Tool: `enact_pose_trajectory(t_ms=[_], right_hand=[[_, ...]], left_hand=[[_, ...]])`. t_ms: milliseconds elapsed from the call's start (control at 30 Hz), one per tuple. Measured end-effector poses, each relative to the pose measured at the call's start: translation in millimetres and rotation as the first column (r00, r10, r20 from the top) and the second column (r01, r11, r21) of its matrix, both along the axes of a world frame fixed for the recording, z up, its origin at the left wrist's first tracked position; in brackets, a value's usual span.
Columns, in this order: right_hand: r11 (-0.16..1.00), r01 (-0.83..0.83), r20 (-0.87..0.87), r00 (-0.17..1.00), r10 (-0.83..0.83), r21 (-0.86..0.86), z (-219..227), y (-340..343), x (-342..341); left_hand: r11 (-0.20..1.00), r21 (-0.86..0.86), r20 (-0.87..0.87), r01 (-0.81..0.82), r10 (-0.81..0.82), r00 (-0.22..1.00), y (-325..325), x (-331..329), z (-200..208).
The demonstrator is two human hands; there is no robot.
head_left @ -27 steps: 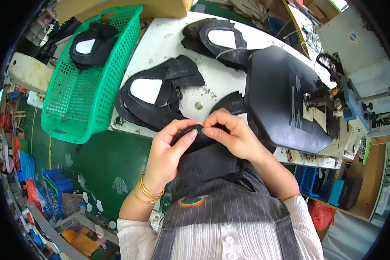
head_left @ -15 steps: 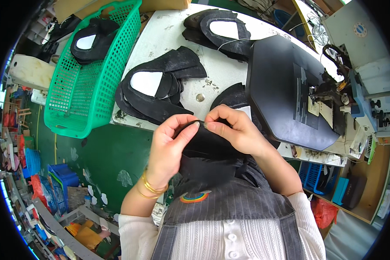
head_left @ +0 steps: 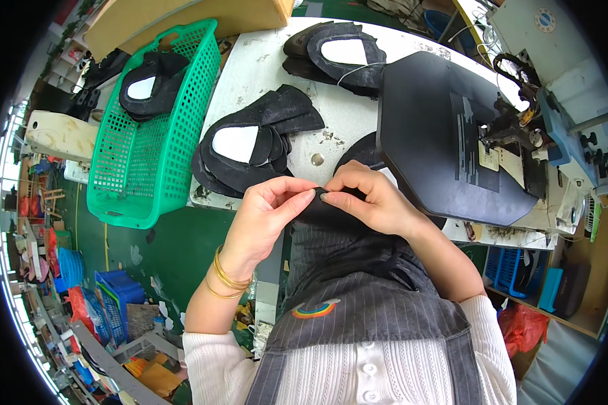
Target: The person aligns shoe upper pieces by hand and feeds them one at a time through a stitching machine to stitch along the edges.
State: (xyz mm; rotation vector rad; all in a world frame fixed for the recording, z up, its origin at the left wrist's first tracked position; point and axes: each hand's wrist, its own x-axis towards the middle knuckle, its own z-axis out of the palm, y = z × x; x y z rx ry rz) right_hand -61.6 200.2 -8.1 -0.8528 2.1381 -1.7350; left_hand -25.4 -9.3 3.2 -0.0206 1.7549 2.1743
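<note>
Pinched between the thumb and fingertips of both my hands is the edge of a black fabric piece (head_left: 325,217), which hangs over my lap. My left hand (head_left: 262,214), with gold bangles at its wrist, grips it from the left. From the right, my right hand (head_left: 375,202) pinches the same edge, the two sets of fingertips almost touching. Beyond my hands lies a stack of black shoe-upper pieces (head_left: 216,177) with a white patch. Another black piece (head_left: 359,150) is partly hidden behind my right hand.
On the white table (head_left: 344,121), another black stack (head_left: 321,64) lies at the back. A green basket (head_left: 172,192) holds more black pieces (head_left: 172,71) at left. To the right are a black machine plate (head_left: 422,128) and a sewing machine (head_left: 561,128). Blue baskets (head_left: 121,287) stand lower left.
The view has shifted a little, so the table things sit slightly lower. Both hands keep their pinch, and less of the black piece's edge shows between them.
</note>
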Motion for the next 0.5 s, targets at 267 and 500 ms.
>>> enact_pose_trajectory(t_ms=[267,500], right_hand=[[0.962,0.272,-0.348,0.905,-0.246,0.029,-9,-6,0],[0.88,0.411,-0.153,0.879,-0.452,-0.236,-17,-25,20]], left_hand=[[0.922,0.376,0.25,-0.091,-0.006,0.968,11,0,17],[0.994,0.113,-0.132,-0.006,0.022,0.991,14,3,14]])
